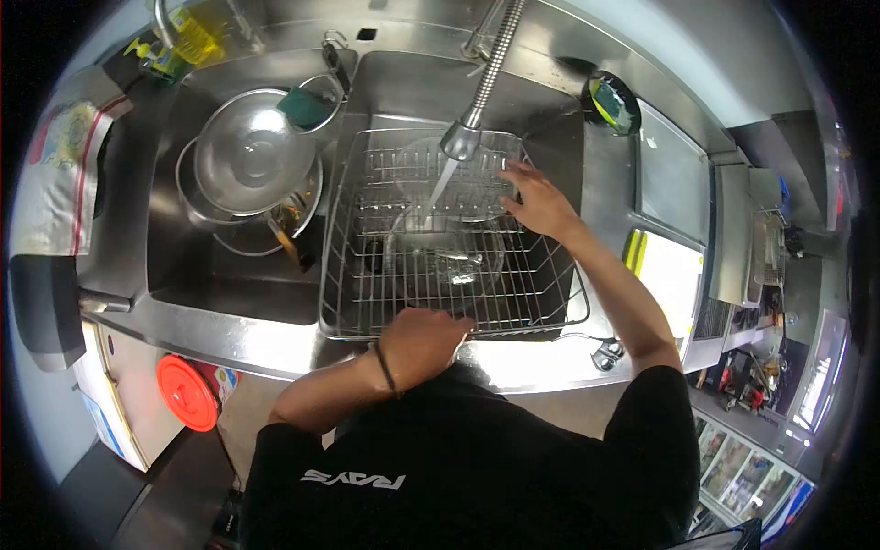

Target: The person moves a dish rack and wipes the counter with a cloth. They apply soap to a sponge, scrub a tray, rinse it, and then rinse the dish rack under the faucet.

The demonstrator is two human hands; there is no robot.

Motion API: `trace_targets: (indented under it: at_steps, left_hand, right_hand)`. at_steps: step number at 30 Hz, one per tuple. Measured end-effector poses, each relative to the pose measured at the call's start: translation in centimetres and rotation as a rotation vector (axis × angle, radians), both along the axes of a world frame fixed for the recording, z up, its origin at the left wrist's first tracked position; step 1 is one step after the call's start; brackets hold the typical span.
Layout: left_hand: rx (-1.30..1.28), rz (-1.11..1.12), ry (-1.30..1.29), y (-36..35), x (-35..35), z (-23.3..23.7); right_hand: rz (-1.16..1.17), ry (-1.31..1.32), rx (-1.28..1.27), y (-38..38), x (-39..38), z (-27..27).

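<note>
A wire dish rack (357,316) lies across the right sink basin, with clear, see-through dishes (449,266) in or beneath it. Water runs from the spring faucet (461,140) into the rack. My left hand (423,344) is closed at the rack's front edge; what its fingers hold is too small to make out. At the rack's right side, my right hand (536,200) has its fingers apart, near the rim of a clear dish. A dark band circles my left wrist.
The left basin (229,298) holds a metal bowl (257,151), a strainer and a green pad (305,108). A black bowl (611,103) with a sponge, a white board (669,280) and scissors (606,356) are on the right. Soap bottles (192,37) stand at the back left.
</note>
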State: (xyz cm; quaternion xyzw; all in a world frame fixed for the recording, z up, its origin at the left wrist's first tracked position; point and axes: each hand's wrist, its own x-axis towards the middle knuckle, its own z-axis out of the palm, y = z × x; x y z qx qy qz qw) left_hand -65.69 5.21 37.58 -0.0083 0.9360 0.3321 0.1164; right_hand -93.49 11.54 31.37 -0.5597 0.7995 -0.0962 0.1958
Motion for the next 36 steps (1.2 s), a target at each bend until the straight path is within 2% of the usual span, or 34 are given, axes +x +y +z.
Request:
trace_targets:
  at_steps: [1, 2, 3, 4, 5, 7, 8, 10, 11, 14, 16, 18, 19, 20, 22, 23, 24, 26, 27, 28, 30, 31, 32, 34, 35, 36]
  left_hand:
    - [0.019, -0.033, -0.067, 0.4, -0.1, -0.7]
    - [0.008, -0.021, -0.077, 0.9, 0.1, -1.9]
    - [0.051, -0.008, -0.065, 1.3, 0.4, -3.2]
    - [0.095, 0.004, -0.053, 1.4, 0.5, -3.3]
    - [0.087, 0.016, -0.059, 1.4, 0.7, -3.4]
    - [0.100, -0.041, -0.113, 0.8, 0.8, -2.8]
    - [0.090, -0.028, -0.117, 0.6, 1.1, -2.8]
    - [0.125, -0.008, -0.075, 0.4, 1.7, -3.3]
    - [0.125, 0.000, -0.074, 0.3, 2.0, -3.4]
    - [0.096, 0.019, -0.008, 0.2, 2.6, -3.6]
    - [0.093, 0.052, 0.024, 0.2, 2.7, -3.3]
    - [0.084, 0.056, 0.024, 0.1, 2.8, -3.2]
    - [0.071, 0.056, 0.023, 0.1, 2.8, -3.2]
    - [0.071, 0.058, 0.023, 0.2, 2.9, -3.4]
    - [0.082, 0.067, 0.042, 0.3, 3.0, -3.8]
    - [0.086, 0.064, 0.044, 0.3, 3.0, -4.0]
    - [0.098, 0.069, 0.071, 0.2, 3.1, -4.0]
    - [0.121, 0.063, 0.108, 0.3, 3.0, -4.0]
    - [0.109, 0.067, 0.062, 0.2, 2.9, -3.6]
    - [0.098, 0.070, 0.015, 0.1, 2.9, -3.2]
    - [0.091, 0.055, -0.027, 0.1, 2.7, -2.9]
    - [0.080, 0.057, -0.028, 0.1, 2.8, -3.0]
    - [0.069, 0.061, -0.029, 0.2, 2.8, -3.1]
    - [0.069, 0.060, -0.028, 0.3, 2.8, -3.6]
    - [0.068, 0.057, -0.029, 0.4, 2.8, -3.8]
    - [0.070, 0.055, -0.032, 0.4, 2.9, -3.8]
  right_hand:
    - [0.141, -0.054, -0.093, -1.6, 0.7, 0.2]
    - [0.153, -0.064, -0.105, -3.5, 1.5, 0.4]
    - [0.119, -0.264, -0.062, -5.3, 2.5, 0.5]
    - [0.086, -0.463, -0.013, -6.9, 3.6, 0.5]
    - [0.099, -0.470, -0.019, -8.4, 4.7, 0.1]
    - [0.133, -0.694, 0.061, -11.3, 6.7, -0.5]
    - [0.148, -0.698, 0.056, -12.8, 6.9, -0.4]
    - [0.278, -0.293, 0.251, -15.7, 6.9, 0.4]
    - [0.215, -0.281, 0.005, -16.4, 6.4, -0.1]
    - [0.303, -0.263, 0.039, -17.9, 7.1, -2.6]
    - [0.369, -0.254, 0.058, -17.9, 8.6, -1.7]
    - [0.233, -0.312, 0.114, -18.9, 8.8, 0.2]
    - [0.173, -0.259, 0.108, -19.5, 9.0, 0.9]
    - [0.175, -0.259, 0.109, -19.6, 8.9, -0.3]
    - [0.239, -0.919, 0.210, -19.0, 9.3, -1.7]
    - [0.285, -0.456, 0.098, -18.8, 8.2, -1.9]
    - [0.279, -0.451, 0.103, -18.6, 7.9, -1.3]
    - [0.180, 0.150, 0.125, -18.0, 6.8, -0.5]
    - [0.346, 0.241, 0.360, -17.5, 6.3, -0.5]
    - [0.334, 0.245, 0.370, -16.5, 5.6, -0.6]
    - [0.618, 0.062, 0.763, -14.5, 4.7, -0.1]
    - [0.708, 0.187, 0.586, -14.7, 3.6, -2.2]
    - [0.705, 0.187, 0.590, -14.3, 2.3, -4.0]
    - [0.310, -0.089, 0.281, -14.0, 3.1, -1.5]
    - [0.431, -0.104, 0.366, -13.9, 4.3, 1.0]
    - [0.429, -0.107, 0.367, -13.8, 4.1, 0.1]
